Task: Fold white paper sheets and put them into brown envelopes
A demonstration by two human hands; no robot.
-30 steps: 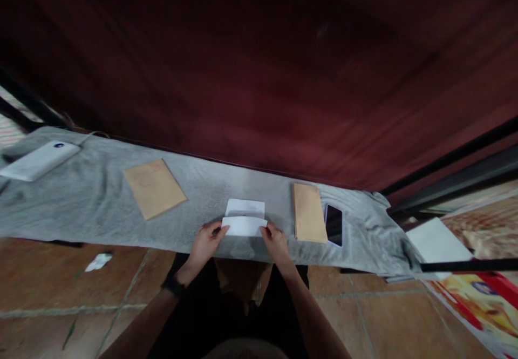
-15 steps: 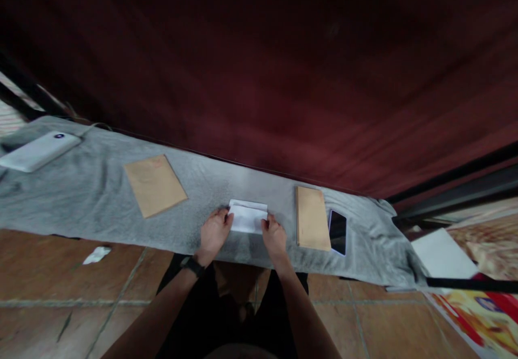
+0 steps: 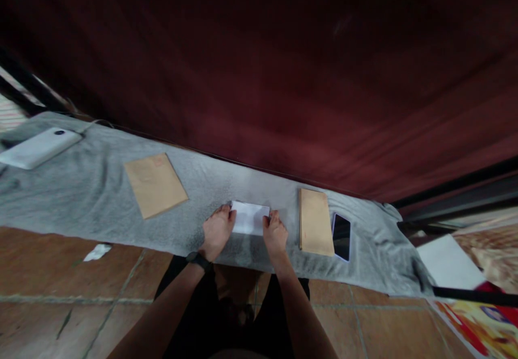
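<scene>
A folded sheet of white paper point(image 3: 250, 218) lies flat on the grey cloth point(image 3: 210, 178), straight in front of me. My left hand point(image 3: 218, 228) grips its left edge, thumb on top and fingers curled at the side. At the right edge, my right hand point(image 3: 275, 233) pinches the paper in the same way. The far edge of the sheet looks even, with the flaps lying together. To the left is a single brown envelope point(image 3: 156, 185), set at a slant. A stack of brown envelopes point(image 3: 316, 222) lies to the right of my right hand.
A phone point(image 3: 341, 237) with a dark screen rests beside the envelope stack. At the far left is a white device point(image 3: 38, 147) with a cable. A dark red panel point(image 3: 259, 78) rises behind the cloth. On the tiled floor lies a white scrap point(image 3: 97, 252).
The paper's upper flap has moved away from me to meet the far edge, so the strip and line seen there before no longer show. Both hands stay at the paper's sides.
</scene>
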